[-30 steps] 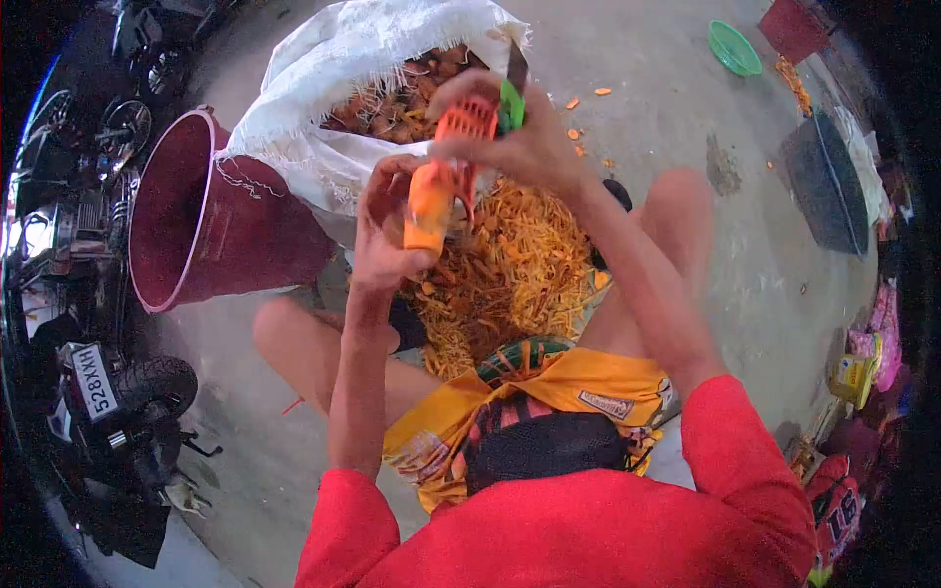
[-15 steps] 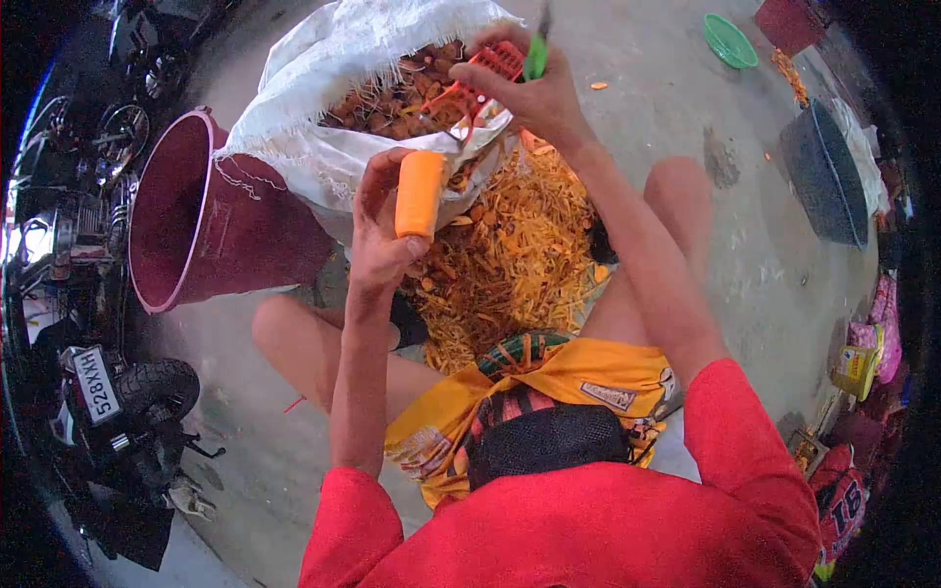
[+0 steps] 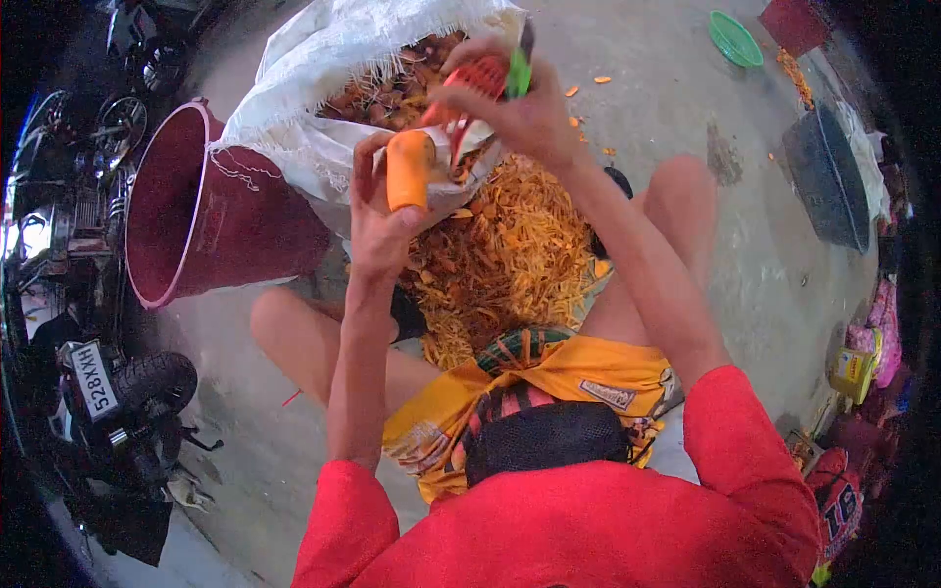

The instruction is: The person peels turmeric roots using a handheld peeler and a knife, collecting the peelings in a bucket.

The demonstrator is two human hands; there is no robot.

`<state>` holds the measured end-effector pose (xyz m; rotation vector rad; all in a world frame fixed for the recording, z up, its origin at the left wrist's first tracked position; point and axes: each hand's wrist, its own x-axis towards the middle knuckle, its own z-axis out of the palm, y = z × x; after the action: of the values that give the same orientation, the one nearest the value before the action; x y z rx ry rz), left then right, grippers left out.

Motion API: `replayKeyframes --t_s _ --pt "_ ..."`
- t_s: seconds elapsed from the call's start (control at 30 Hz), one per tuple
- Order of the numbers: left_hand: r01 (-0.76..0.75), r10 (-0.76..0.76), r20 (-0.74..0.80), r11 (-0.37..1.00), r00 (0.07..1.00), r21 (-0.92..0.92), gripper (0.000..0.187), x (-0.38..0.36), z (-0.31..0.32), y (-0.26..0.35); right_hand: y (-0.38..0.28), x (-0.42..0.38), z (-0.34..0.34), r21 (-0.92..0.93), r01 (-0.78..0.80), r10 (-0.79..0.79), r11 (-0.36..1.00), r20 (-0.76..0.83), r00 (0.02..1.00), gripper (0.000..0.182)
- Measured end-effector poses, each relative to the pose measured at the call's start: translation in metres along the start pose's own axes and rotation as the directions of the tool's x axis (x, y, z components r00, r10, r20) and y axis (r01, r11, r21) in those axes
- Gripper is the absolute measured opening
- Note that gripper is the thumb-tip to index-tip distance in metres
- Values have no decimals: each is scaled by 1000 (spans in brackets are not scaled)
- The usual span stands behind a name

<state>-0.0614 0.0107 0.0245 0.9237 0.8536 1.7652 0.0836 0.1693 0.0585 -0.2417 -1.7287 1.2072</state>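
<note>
A thick orange piece of carrot [image 3: 409,178], peeled smooth with a darker upper end, stands upright in my left hand [image 3: 379,233], fingers and thumb closed round it. My right hand [image 3: 537,116] grips a red peeler [image 3: 477,82], its head pointing down beside the carrot's upper end. A green-handled knife [image 3: 519,73] with a dark blade is tucked into the same hand, blade upward. Below both hands lies a heap of orange peelings [image 3: 524,235] between my legs, piled over a green basket [image 3: 520,348]. Behind the hands, a white woven sack [image 3: 294,93] gapes over brownish-orange pieces.
A maroon tub [image 3: 250,220] lies tipped at the left, near a parked motorcycle [image 3: 147,382]. To the right are a dark basin [image 3: 823,176] and a green plastic basket [image 3: 735,39]. Orange scraps [image 3: 602,79] are scattered on the concrete floor.
My right hand has moved left and slightly down with the peeler, closer to the carrot. The carrot has risen slightly and turned, showing its darker upper end. More scraps show on the floor.
</note>
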Motion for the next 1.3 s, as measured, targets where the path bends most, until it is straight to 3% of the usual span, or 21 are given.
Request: replayKeyframes --t_s 0.07,0.13,0.2,0.33,0.4,0.5,0.6,0.67,0.7,0.8,0.83,0.87,1.0,1.2,1.27,1.3 --pt "-19 19 -5 999 1000 41 95 -2 -1 3 32 12 -26 -125 -149 129 981 -150 980 24" --pt "-9 10 -14 995 1000 101 97 -5 0 5 17 21 -30 -178 -134 103 975 -174 979 24" --pt "-6 6 3 999 1000 52 96 -4 2 5 -4 12 -17 78 -153 157 985 -43 987 24" --pt "26 -26 5 998 1000 58 95 -1 3 9 -32 -3 3 11 -132 128 991 157 979 27" --pt "32 -33 22 998 999 61 95 -2 4 9 -27 -3 3 -9 -181 180 983 159 971 28" --pt "-17 19 -28 996 999 86 93 -1 5 7 -26 -1 3 -60 -84 92 995 138 986 28" --pt "-46 48 -6 986 999 160 96 -3 -3 4 -13 3 -7 58 -84 80 995 63 995 29" --pt "1 -4 11 974 1000 226 99 -4 -4 9 1 14 -29 -113 -255 250 960 -55 967 27" --pt "-2 -2 17 974 1000 228 99 -2 -3 9 -3 15 -25 -113 -250 245 961 -59 968 27" --pt "-14 26 -40 964 999 267 98 0 -1 6 -17 2 -5 66 -131 130 989 21 991 29" --pt "-17 22 -28 983 999 181 95 -1 0 5 -26 -2 -2 29 -160 155 987 132 979 28" --pt "-16 17 -15 996 1000 93 93 -2 0 4 -28 -3 0 32 -165 159 986 131 978 28" --pt "-38 35 30 994 999 100 90 -2 -6 2 -25 -5 4 33 -178 171 984 150 974 28" --pt "-38 39 -55 999 998 23 90 -3 6 4 -12 -4 8 28 -82 80 996 57 995 25" --pt "-53 52 -44 998 998 -23 92 -1 -2 2 21 5 0 -1 -68 67 998 -175 982 26" --pt "-54 53 -42 998 998 -21 92 -3 -8 1 45 13 -19 -19 -70 66 997 -171 983 27"
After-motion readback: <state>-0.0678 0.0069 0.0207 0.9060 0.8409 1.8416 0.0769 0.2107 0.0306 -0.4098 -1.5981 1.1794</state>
